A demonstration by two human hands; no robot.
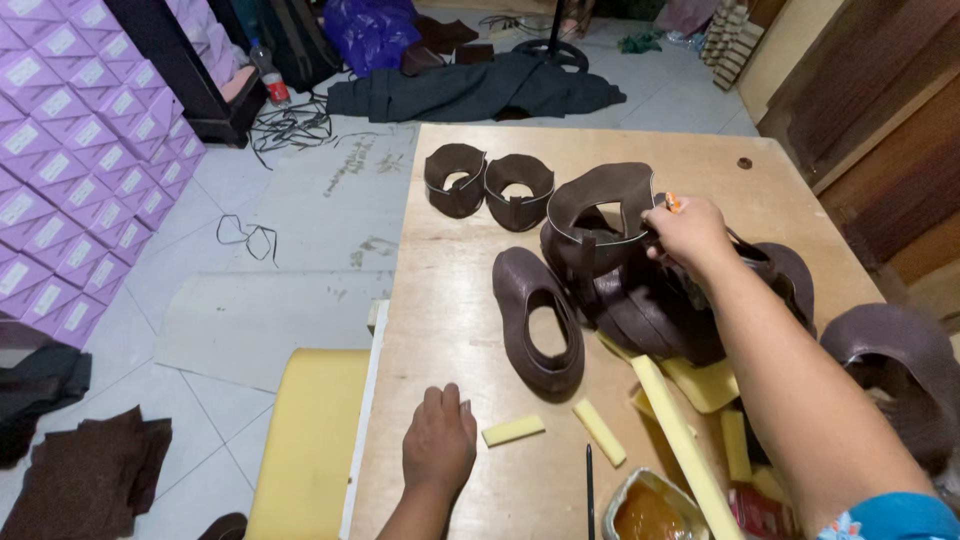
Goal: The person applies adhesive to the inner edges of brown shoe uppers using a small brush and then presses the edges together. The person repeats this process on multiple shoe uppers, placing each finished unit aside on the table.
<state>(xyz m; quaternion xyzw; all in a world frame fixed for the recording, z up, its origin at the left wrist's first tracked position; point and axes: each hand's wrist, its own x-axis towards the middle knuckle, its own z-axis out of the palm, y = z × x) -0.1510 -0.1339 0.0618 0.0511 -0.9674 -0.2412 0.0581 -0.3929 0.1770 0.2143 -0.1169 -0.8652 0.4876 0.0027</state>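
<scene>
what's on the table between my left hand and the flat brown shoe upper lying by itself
In the head view, only bare wooden table lies between the left hand and the flat brown shoe upper. A small yellow foam strip sits just right of that stretch.

My left grip (438, 443) rests flat at the lower middle of the frame, and the bench (450, 290) above it is bare wood all the way up its left strip. That lane is hemmed on the right by a flat brown leather shoe upper (538, 320), and at the top by two curled leather pieces (488, 180). Just right of my left grip lie small yellow foam strips (513, 430), a dark pencil (589, 492) and an open glue tin (648, 508). My right grip (688, 232) sits on the heap of dark uppers (640, 300) filling centre right. The upper right of the bench, beyond the heap, is open.
</scene>
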